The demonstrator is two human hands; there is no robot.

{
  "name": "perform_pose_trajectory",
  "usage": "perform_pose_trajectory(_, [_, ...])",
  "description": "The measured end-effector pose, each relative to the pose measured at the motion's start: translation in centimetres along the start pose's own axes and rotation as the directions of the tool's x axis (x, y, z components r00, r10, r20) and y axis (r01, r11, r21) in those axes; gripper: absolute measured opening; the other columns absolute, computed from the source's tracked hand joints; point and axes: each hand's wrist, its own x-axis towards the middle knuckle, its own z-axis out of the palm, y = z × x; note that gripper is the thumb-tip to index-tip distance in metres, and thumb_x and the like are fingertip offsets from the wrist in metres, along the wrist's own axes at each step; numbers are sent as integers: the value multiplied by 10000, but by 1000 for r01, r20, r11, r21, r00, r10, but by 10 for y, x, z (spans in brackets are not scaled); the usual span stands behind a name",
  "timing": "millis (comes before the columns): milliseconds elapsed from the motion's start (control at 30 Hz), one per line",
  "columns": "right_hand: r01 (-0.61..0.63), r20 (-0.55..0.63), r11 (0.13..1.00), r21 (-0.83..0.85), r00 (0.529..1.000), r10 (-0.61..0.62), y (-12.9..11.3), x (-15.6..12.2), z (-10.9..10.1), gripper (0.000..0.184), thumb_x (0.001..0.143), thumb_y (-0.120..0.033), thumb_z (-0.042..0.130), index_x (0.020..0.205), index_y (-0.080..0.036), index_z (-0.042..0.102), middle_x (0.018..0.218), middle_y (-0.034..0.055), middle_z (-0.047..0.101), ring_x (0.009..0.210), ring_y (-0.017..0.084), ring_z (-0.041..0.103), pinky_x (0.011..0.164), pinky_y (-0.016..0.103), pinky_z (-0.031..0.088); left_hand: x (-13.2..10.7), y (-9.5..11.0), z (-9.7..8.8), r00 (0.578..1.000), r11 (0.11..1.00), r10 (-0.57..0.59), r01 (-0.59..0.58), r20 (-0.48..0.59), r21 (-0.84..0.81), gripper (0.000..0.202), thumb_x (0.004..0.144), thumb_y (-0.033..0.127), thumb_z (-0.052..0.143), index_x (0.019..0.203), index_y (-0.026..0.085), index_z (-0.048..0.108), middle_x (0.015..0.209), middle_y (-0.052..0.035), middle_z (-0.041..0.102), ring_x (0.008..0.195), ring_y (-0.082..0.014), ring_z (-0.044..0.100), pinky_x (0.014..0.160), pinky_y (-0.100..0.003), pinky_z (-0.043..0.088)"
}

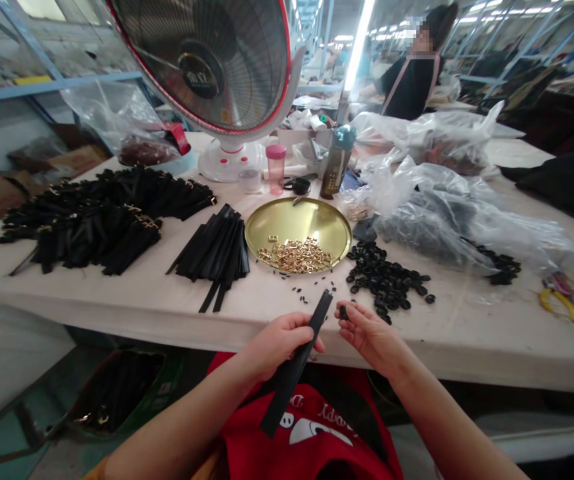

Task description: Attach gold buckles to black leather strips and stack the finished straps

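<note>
A flat black strap (297, 363) slants up from my lap, pinched between the thumb and fingers of my left hand (287, 340). Just right of its upper end, my right hand (371, 332) is closed on a small round black piece (343, 311) at the fingertips. Beyond my right hand lies a heap of similar black round pieces (384, 275). A gold tray (299, 217) holds small gold buckles (297, 255). Tiny black bits (301, 292) are scattered in front of the tray. More black straps (217, 253) lie fanned out on its left.
Black straps with gold buckles (91, 220) are piled at the left. A heater-like fan (211, 60), a pink cup (276, 170) and a bottle (337, 163) stand behind the tray. Plastic bags (457, 207) and yellow-handled pliers (559, 303) lie at right. A person (411, 80) is in the background.
</note>
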Motion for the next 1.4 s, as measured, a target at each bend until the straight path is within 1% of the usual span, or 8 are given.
perform_pose_trajectory(333, [0, -20, 998, 59, 1000, 1, 5, 5, 6, 354, 563, -258, 781, 888, -184, 664, 729, -9, 683, 611, 62, 621, 610, 149, 532, 7, -12, -13, 984, 846, 177, -146, -12, 513, 306, 755, 167, 340, 969, 160, 559, 664, 24, 559, 595, -106, 490, 588, -215, 379])
perform_pose_trajectory(467, [37, -22, 999, -35, 999, -37, 10, 9, 5, 299, 581, -282, 769, 846, -189, 666, 749, -12, 678, 613, 67, 617, 628, 172, 527, 9, -16, -19, 978, 760, 211, -170, 10, 628, 294, 759, 156, 341, 936, 180, 575, 688, 18, 583, 650, -123, 525, 628, -221, 383])
perform_pose_trajectory(633, [125, 28, 965, -229, 992, -122, 20, 9, 3, 261, 657, -315, 713, 882, -198, 650, 788, -3, 671, 645, 77, 605, 660, 202, 503, 14, -16, -19, 987, 744, 162, -126, 5, 657, 265, 842, 297, 312, 879, 169, 541, 640, 18, 546, 543, -113, 514, 516, -208, 356])
perform_pose_trajectory(833, [151, 5, 926, -345, 987, -159, 26, 6, 7, 311, 647, -373, 699, 889, -192, 632, 732, -4, 656, 597, 87, 582, 660, 241, 477, 16, -16, -19, 963, 511, 270, -139, -5, 849, 287, 848, 326, 340, 781, 172, 572, 701, -17, 610, 624, -137, 528, 537, -224, 311])
perform_pose_trajectory(1067, [329, 187, 668, -667, 943, -277, 23, -3, 0, 238, 703, -356, 622, 861, -178, 639, 668, 13, 633, 648, 142, 580, 650, 278, 454, 7, -6, -22, 974, 348, 223, -128, 51, 928, 288, 816, 286, 362, 775, 171, 623, 733, -40, 649, 624, -157, 543, 540, -239, 307])
perform_pose_trajectory(1167, [394, 265, 545, -740, 916, -302, 22, -5, -2, 182, 720, -311, 606, 850, -193, 654, 749, 25, 634, 700, 153, 574, 662, 283, 449, 6, -4, -20, 976, 360, 201, -157, 88, 920, 279, 806, 277, 381, 742, 162, 627, 688, -34, 638, 585, -140, 528, 507, -225, 290])
perform_pose_trajectory(1233, [369, 254, 564, -739, 928, -273, 23, -6, 0, 175, 713, -308, 614, 842, -196, 656, 737, 21, 635, 688, 152, 568, 655, 282, 448, 6, -6, -19, 964, 363, 241, -194, 109, 911, 304, 825, 288, 368, 735, 161, 629, 686, -35, 635, 588, -138, 528, 511, -223, 291])
perform_pose_trajectory(1400, [183, 143, 790, -585, 982, -121, 23, -6, 9, 235, 646, -357, 673, 800, -183, 644, 601, -13, 617, 573, 132, 555, 612, 281, 444, 7, -15, -19, 937, 312, 337, -206, 95, 927, 369, 876, 321, 313, 776, 167, 633, 738, -50, 649, 629, -160, 543, 550, -240, 307])
